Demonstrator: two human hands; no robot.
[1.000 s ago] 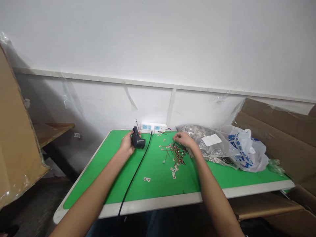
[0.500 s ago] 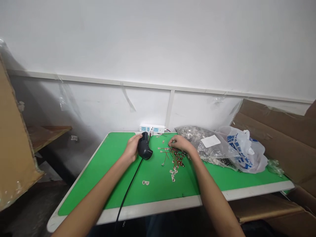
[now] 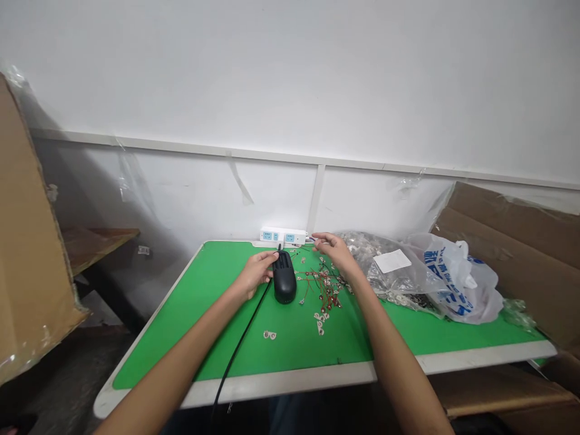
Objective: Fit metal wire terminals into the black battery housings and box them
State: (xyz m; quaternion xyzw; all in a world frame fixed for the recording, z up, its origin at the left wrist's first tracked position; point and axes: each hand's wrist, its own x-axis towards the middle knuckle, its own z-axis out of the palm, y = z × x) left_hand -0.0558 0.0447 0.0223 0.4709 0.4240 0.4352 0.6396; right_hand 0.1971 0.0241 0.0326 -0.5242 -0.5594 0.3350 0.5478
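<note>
My left hand (image 3: 257,275) grips the upper left side of a black rounded device (image 3: 285,283), which has a recessed slot in its top part. A black cable (image 3: 244,331) passes beside it and runs down over the table's front edge. My right hand (image 3: 333,249) is raised near the right end of the power strip, fingers drawn together; whatever is between the fingertips is too small to make out. Below that hand lies a tangle of red and black wires (image 3: 327,289) with small metal tabs. Several loose metal tabs (image 3: 320,326) lie in front of the tangle.
A white power strip (image 3: 296,236) stands against the wall. On the right are a clear bag of metal parts (image 3: 362,248), a white plastic bag with blue print (image 3: 475,284) and cardboard (image 3: 512,241). Another loose tab (image 3: 270,335) lies on the green tabletop (image 3: 181,326).
My right hand has lifted from the wires toward the back, near the power strip. My left hand has moved the black device slightly right and turned it more upright.
</note>
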